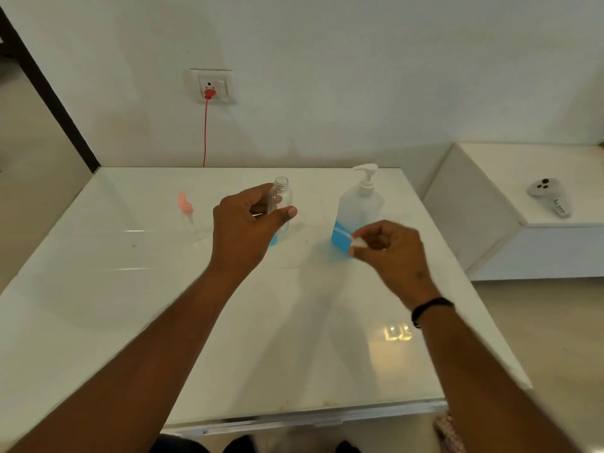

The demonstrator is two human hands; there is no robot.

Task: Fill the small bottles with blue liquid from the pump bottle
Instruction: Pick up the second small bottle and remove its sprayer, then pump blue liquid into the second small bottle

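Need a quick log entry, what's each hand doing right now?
Left hand: holding the small open bottle.
Right hand: pinching a small white cap.

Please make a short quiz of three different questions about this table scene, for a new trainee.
1. True or false: the small clear plastic bottle gripped by the left hand has its cap on.
2. Which hand is nearer the large clear pump bottle with blue liquid: A left, B right?
3. Fill in: the small bottle with the pink top stands to the ___ of the left hand.

Key
1. False: its threaded neck is open.
2. B: the right hand, pinching a small white piece, is just in front of it.
3. Left.
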